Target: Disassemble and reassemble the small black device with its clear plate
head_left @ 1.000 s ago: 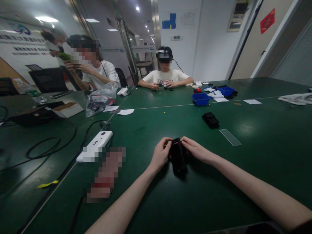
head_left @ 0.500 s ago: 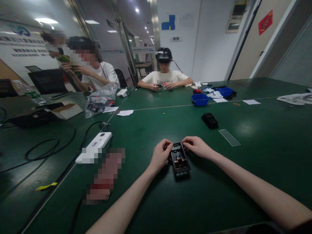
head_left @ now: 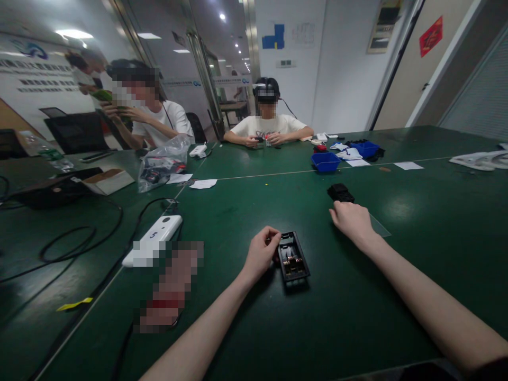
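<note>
My left hand (head_left: 262, 251) pinches the upper left edge of an open black plastic housing (head_left: 294, 270), its thumb and fingers closed on the rim. Small metal contacts show inside the housing, which lies tilted just above or on the green table. My right hand (head_left: 353, 222) is away to the right, back upward, at the near edge of a stack of black plastic parts (head_left: 339, 192). Its fingers are mostly hidden under the hand, so any grip there cannot be seen. A clear plastic strip (head_left: 381, 226) lies partly behind this hand.
Left on the green table (head_left: 222, 222) are a white power bank (head_left: 159, 235), a blurred pinkish flat object (head_left: 174, 286), cables and a clear bag (head_left: 163, 164). Blue bins (head_left: 325, 162) stand at the far right. A person (head_left: 268, 124) sits opposite; others are at the left.
My right hand has left the housing's upper right corner and moved right and away from me to the black parts. My left hand and the housing have stayed in place.
</note>
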Demonstrator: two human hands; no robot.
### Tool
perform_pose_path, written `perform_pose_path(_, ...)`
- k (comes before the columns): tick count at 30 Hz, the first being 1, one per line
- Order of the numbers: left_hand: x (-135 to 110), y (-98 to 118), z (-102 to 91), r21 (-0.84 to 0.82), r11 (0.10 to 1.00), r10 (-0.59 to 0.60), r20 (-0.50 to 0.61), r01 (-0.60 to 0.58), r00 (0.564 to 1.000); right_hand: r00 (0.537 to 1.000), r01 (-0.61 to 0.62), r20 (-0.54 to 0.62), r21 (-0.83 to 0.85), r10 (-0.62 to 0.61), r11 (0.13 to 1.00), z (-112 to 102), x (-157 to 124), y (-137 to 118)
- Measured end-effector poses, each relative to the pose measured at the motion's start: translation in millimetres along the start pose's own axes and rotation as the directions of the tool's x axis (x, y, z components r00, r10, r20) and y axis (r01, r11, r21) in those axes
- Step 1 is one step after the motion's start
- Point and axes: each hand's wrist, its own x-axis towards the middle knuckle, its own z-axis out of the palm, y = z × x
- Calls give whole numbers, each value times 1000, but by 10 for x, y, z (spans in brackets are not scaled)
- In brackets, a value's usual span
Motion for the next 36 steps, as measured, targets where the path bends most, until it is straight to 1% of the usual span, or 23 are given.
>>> perform_pose_path(3,0,0,-1,-4,1000,-4,-5,4,1000,990,-135,26,-58,136,989,-24,39,166)
perform_pose_path(6,4,-5,-2,-8,1000,-7,-5,7,1000,959,-229,149,-85,240,970,9,71,310)
perform_pose_path(8,7,-7,-3,-2,1000,-8,-3,8,1000,938,-238,237,-93,254,967,56,84,359)
perform_pose_path(10,7,-6,-3,6,1000,-6,-2,6,1000,933,-217,273,-92,234,972,97,87,359)
perform_pose_path(12,6,-2,-2,14,1000,-2,-8,3,1000,942,-188,264,-90,206,978,118,74,312)
perform_pose_path(15,2,6,4,18,1000,-1,-24,2,1000,961,-122,237,-91,140,988,105,26,181)
perform_pose_path(19,3,4,9,-3,1000,-8,-19,8,1000,978,6,207,-80,11,997,60,-71,-42)
perform_pose_path(23,8,-4,3,1,1000,-9,-12,9,1000,978,99,190,-68,-85,993,28,-154,-231)
perform_pose_path(27,8,-7,-4,6,1000,-11,-5,11,1000,972,156,188,-50,-144,986,-16,-171,-306)
perform_pose_path(29,7,-9,-5,11,1000,-11,-2,11,1000,978,159,136,-17,-155,987,-48,-163,-305)
perform_pose_path(30,6,-11,-5,13,1000,-9,-2,9,1000,982,166,86,33,-169,985,-64,-160,-301)
perform_pose_path(31,7,-13,-5,15,1000,-5,-3,5,1000,982,184,23,118,-188,976,-79,-157,-298)
perform_pose_path(32,8,-15,-4,16,1000,-3,-5,3,1000,977,211,-46,238,-206,948,-91,-157,-300)
perform_pose_path(33,9,-16,-2,16,1000,-2,-8,2,1000,971,238,-105,385,-213,892,-100,-159,-308)
perform_pose_path(34,11,-18,-1,16,1000,-2,-11,2,1000,969,248,-138,543,-206,802,-104,-164,-324)
perform_pose_path(35,13,-19,1,16,1000,-2,-13,2,1000,972,231,-138,700,-189,676,-103,-170,-348)
perform_pose_path(36,15,-20,3,18,1000,-1,-14,2,1000,979,185,-109,833,-173,522,-96,-179,-379)
